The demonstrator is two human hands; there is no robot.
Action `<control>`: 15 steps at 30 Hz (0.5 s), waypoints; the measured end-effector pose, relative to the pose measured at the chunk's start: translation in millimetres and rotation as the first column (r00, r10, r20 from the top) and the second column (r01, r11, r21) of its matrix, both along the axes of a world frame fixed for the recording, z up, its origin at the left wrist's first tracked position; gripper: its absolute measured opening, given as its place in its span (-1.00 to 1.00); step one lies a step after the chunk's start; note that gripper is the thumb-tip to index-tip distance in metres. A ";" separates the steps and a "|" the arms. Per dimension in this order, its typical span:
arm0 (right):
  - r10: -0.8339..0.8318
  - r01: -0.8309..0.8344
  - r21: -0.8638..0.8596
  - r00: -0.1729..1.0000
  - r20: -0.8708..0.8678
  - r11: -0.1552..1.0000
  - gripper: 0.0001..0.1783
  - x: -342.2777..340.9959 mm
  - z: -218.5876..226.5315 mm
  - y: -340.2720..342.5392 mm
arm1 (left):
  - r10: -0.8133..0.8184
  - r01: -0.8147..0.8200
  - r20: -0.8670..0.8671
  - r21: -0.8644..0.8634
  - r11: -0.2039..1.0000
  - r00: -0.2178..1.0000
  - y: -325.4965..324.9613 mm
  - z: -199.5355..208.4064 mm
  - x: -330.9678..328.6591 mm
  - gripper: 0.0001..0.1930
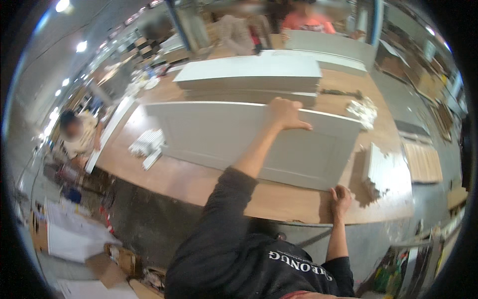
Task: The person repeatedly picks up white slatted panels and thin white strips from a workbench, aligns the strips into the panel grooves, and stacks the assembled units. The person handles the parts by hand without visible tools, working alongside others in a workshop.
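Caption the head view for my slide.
Left hand on its top edge, right hand at its lower right corner: a grey panel held at a brown worktable.

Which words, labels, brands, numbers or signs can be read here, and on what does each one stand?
Black shirt: large white lettering, not copied here; the finer line is too small to read.
Orange shirt: pale mark, too blurred to read.
Held grey panel: no text visible.

Stands on edge as a long, pale-grey panel (214,132) with recessed face; gripped along the top by the left hand (286,114), meets the right hand (341,200) at a lower corner.
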State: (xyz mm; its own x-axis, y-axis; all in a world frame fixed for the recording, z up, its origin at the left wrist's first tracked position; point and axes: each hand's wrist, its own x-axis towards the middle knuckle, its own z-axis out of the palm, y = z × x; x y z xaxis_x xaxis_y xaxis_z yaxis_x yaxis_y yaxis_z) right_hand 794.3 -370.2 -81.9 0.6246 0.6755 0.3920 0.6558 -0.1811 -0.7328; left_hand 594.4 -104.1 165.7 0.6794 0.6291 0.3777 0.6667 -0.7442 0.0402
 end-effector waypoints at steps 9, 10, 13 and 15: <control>-0.041 0.044 -0.024 0.990 0.133 0.999 -0.64 -5.3 2.9 0.9 | -0.033 0.035 -0.020 0.096 0.995 0.999 -30.7 12.0 -15.2 -0.31; -0.036 0.040 -0.044 0.996 0.087 0.998 -0.62 -4.6 1.7 -0.5 | -0.041 0.042 -0.015 0.126 0.991 0.999 -31.9 10.2 -17.0 -0.31; -0.013 0.015 -0.086 0.999 0.030 0.996 -0.59 -7.5 7.6 -1.4 | -0.053 0.052 0.000 0.165 0.985 0.999 -37.2 8.5 -23.5 -0.32; -0.009 0.019 -0.103 0.994 0.104 0.994 -0.61 -11.3 20.2 -3.7 | -0.023 0.025 -0.032 0.091 0.996 0.999 -49.3 12.1 -24.4 -0.35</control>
